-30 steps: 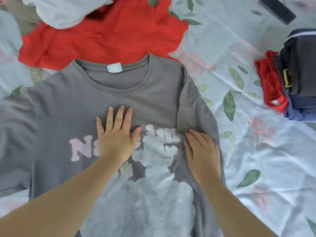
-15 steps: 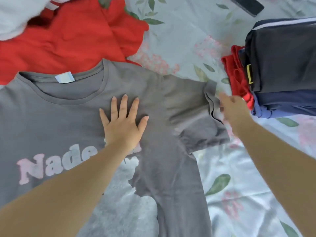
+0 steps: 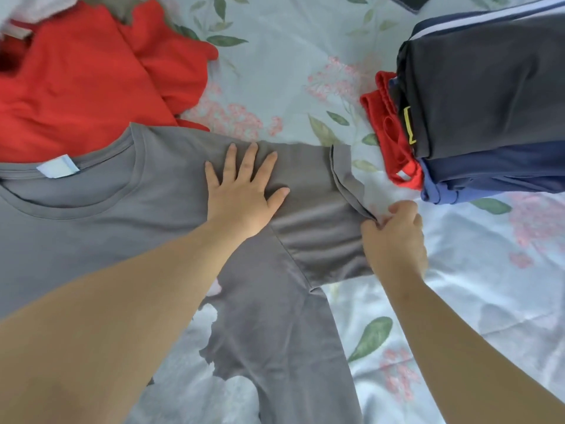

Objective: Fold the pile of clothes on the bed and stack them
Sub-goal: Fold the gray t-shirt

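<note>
Left hand [image 3: 241, 197], right hand [image 3: 394, 237] on T-shirt [image 3: 91, 228]

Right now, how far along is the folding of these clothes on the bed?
Done: a folded stack sits at the right. In hand: the grey T-shirt lies spread, the left hand pressing its shoulder flat, the right hand pinching the sleeve edge. Left: that shirt, plus the red garment and white garment at top left.
</note>
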Demonstrator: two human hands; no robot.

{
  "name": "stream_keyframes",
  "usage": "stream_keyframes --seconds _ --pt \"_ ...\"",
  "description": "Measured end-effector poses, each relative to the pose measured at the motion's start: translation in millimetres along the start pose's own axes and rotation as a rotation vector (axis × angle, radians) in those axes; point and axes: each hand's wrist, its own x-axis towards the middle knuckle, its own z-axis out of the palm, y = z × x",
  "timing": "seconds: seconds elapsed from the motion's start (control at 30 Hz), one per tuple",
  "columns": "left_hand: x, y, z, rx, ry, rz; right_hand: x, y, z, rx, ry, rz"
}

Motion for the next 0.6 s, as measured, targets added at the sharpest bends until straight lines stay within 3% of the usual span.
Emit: stream_keyframes --seconds 0.07,0.17,0.23,0.3,0.4,0.53,0.6 --pt "-0.2 0.8 1.1 0.0 0.009 -0.008 1.3 -15.9 3.8 -0.105 0.061 -0.185" --pt "-1.5 1.1 1.8 -0.003 0.04 -0.014 11.6 -26.6 15.0 -0.272 -0.007 -0.348" --pt "-1.7 1.0 3.3 -0.003 0.058 -0.011 24.8 -25.2 15.4 -0.125 -0.019 -0.289" --pt "-2.5 0.7 4.1 0.003 0.067 -0.008 40.7 -20.7 7.9 0.128 -0.002 -0.103" --pt "-3.0 0.8 7.2 0.007 0.093 -0.011 53.1 -16.3 -2.3 0.231 -0.014 0.084" --pt "-0.2 -0.6 7.3 0.016 0.098 -0.012 43.0 -17.0 4.6 0.172 -0.1 0.018" --pt "-1.4 -1.0 8.9 0.02 0.088 -0.008 41.7 -11.3 4.1 0.21 -0.027 0.024"
